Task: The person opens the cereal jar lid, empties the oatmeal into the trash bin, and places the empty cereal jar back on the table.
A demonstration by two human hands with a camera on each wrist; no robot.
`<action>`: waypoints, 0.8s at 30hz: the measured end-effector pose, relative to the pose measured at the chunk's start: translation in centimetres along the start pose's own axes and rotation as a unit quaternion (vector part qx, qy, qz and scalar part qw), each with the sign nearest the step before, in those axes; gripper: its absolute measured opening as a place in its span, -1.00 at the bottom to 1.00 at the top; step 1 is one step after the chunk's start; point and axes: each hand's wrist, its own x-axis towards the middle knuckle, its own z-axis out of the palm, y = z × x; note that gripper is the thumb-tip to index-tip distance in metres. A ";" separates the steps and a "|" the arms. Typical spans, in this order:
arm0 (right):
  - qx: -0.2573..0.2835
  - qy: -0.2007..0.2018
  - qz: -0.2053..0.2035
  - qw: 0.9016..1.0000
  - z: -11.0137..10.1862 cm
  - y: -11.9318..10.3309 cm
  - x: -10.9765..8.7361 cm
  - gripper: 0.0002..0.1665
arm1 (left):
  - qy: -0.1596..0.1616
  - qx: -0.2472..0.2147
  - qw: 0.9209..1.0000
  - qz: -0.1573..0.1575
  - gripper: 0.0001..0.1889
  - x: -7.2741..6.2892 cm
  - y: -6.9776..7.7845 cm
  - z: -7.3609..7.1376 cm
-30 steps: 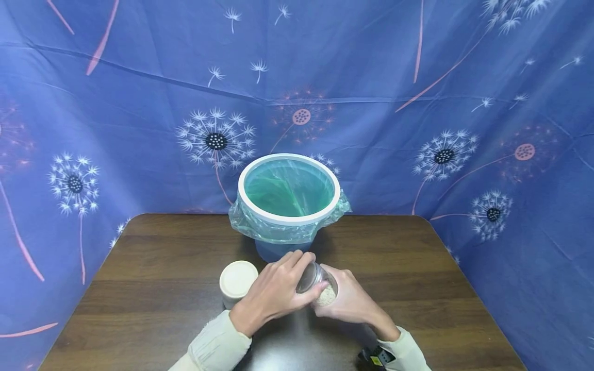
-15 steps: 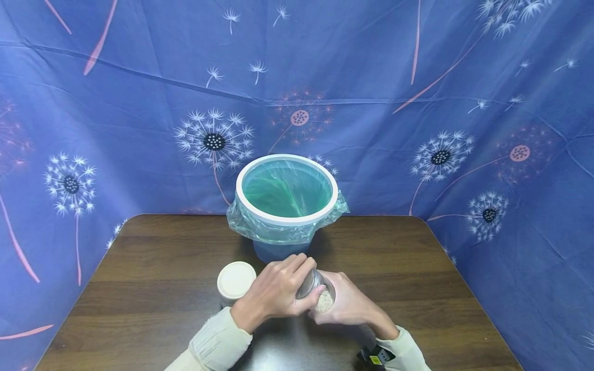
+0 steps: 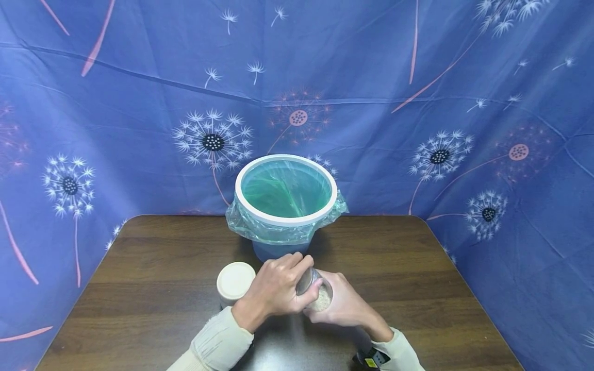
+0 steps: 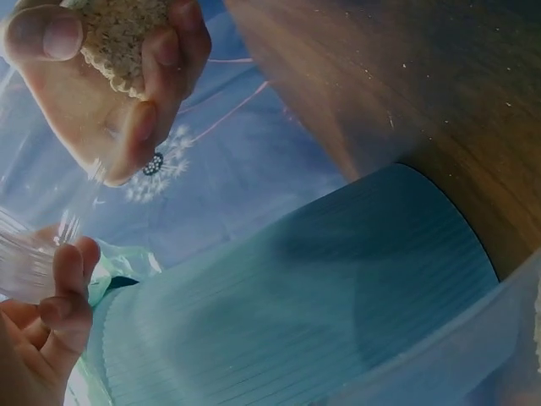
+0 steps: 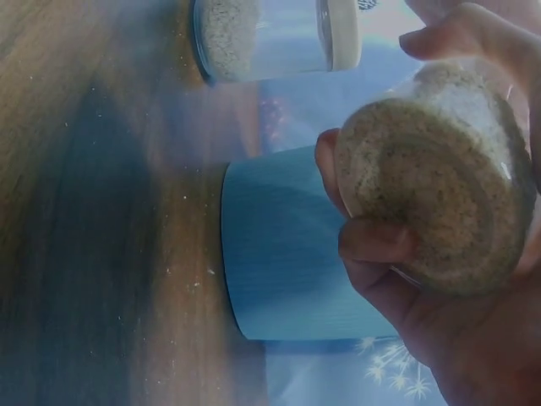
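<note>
A clear jar (image 3: 323, 299) of pale grains is tilted between both hands over the table, in front of the bin. My right hand (image 3: 345, 304) wraps round its lower part; the right wrist view faces the jar's base (image 5: 431, 186), with grains showing through it. At the clear ridged top end (image 4: 25, 262), my left hand (image 3: 278, 288) grips with fingers curled over and thumb along the near side. In the head view, that hand partly hides this end. A second jar (image 5: 254, 38), also holding grains, stands left of my left hand under a cream lid (image 3: 236, 281).
Behind the hands stands a blue bin with a white rim (image 3: 286, 221) and a green plastic liner (image 3: 278, 234) folded over its edge. The brown wooden table (image 3: 394, 257) ends at a blue dandelion-print cloth (image 3: 371, 129). Small specks lie on the wood.
The jar and my right hand have shifted slightly left and toward me. My left hand keeps its grip at the top end. The head view has turned a little.
</note>
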 end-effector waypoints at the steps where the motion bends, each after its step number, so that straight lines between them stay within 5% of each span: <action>1: -0.002 0.001 -0.002 1.000 0.0 0.0 0.0 -0.40 | 0.000 0.002 1.000 -0.002 -0.70 0.0 0.0 0.0; 11: -0.016 0.018 -0.026 0.999 0.1 0.3 0.0 -0.39 | 0.001 0.020 1.000 -0.023 -0.72 -0.1 0.5 0.3; 24: -0.025 0.027 0.014 0.999 0.4 0.3 0.1 -0.31 | -0.018 0.037 0.996 -0.081 -0.69 -0.2 1.0 0.4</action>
